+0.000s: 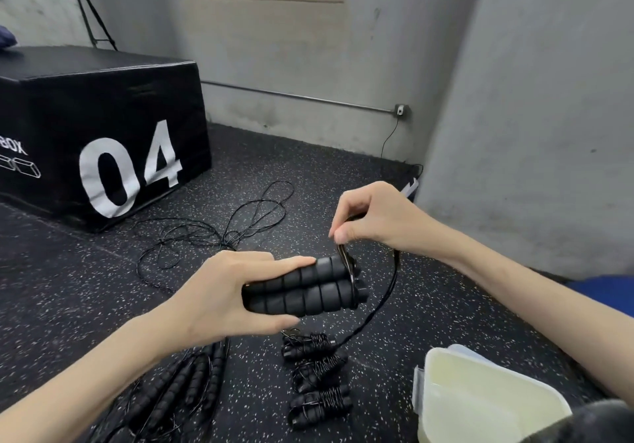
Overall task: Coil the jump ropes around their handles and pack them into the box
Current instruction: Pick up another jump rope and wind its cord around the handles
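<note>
1. In the centre of the frame, a pair of black ribbed foam jump-rope handles (305, 288) is gripped side by side by the left hand (233, 291), with the fingers curled over the top and the thumb pressed beneath.
2. The right hand (374, 216) is held just above the right end of the handles; its thumb and fingertips (339, 235) are closed in a pinch on the thin black rope (377, 308).
3. From the pinch, the rope is seen at the handle ends and looping down on the right towards the floor.
4. Three coiled black jump-rope bundles (317, 377) are laid in a column on the speckled black rubber floor (103, 288), below the held handles.
5. Several uncoiled black handles (185, 381) are spread at lower left, and loose rope loops (240, 223) are trailed above them.
6. A translucent white plastic box (480, 398) is placed at lower right, near the bundles.
7. A black padded cube marked "04" (103, 133) is seen at upper left.
</note>
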